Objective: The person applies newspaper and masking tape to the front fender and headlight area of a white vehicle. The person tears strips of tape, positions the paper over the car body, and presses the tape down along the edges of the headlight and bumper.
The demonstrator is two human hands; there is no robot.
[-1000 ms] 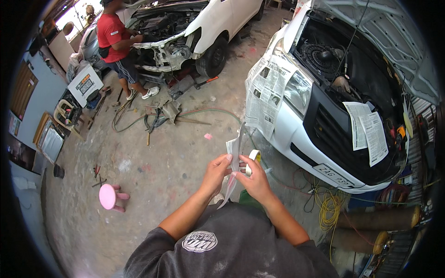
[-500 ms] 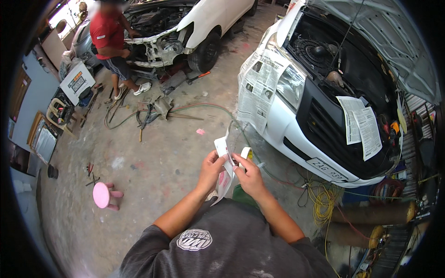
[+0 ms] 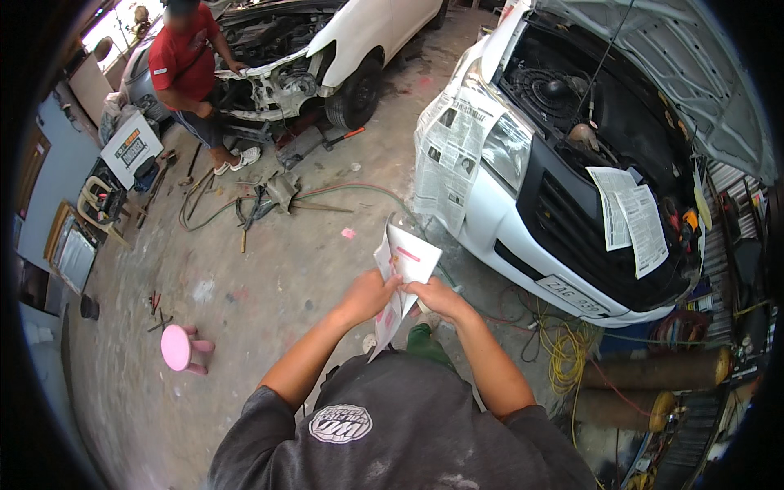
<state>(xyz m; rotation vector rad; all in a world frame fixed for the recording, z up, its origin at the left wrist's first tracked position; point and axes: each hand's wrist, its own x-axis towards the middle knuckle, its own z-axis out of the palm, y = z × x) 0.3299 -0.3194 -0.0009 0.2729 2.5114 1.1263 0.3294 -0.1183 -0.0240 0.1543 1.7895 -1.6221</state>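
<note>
In front of my body I grip a white paper sheet with pink markings [image 3: 414, 251] in both hands, its lower part hanging down. My left hand [image 3: 364, 294] is closed on its left side, thumb on top. My right hand [image 3: 438, 297] is closed on the paper's right side, close beside the left one; the tape roll seen earlier in it is hidden. Beyond the paper, newspaper [image 3: 451, 158] covers the front corner of a white car [image 3: 500, 260] with a raised hood, and two more sheets [image 3: 633, 214] lie in its engine bay.
A co-worker in red [image 3: 183, 65] stands at another white car [image 3: 394, 28] with its front stripped. Tools and hoses [image 3: 268, 204] lie on the concrete floor. A pink stool [image 3: 178, 347] is at lower left; yellow cable [image 3: 567, 363] and cylinders [image 3: 645, 371] are at right.
The paper in my hands has swung open, showing a broad white face with pink marks and covering the tape roll. The co-worker's arm has moved lower at the other car.
</note>
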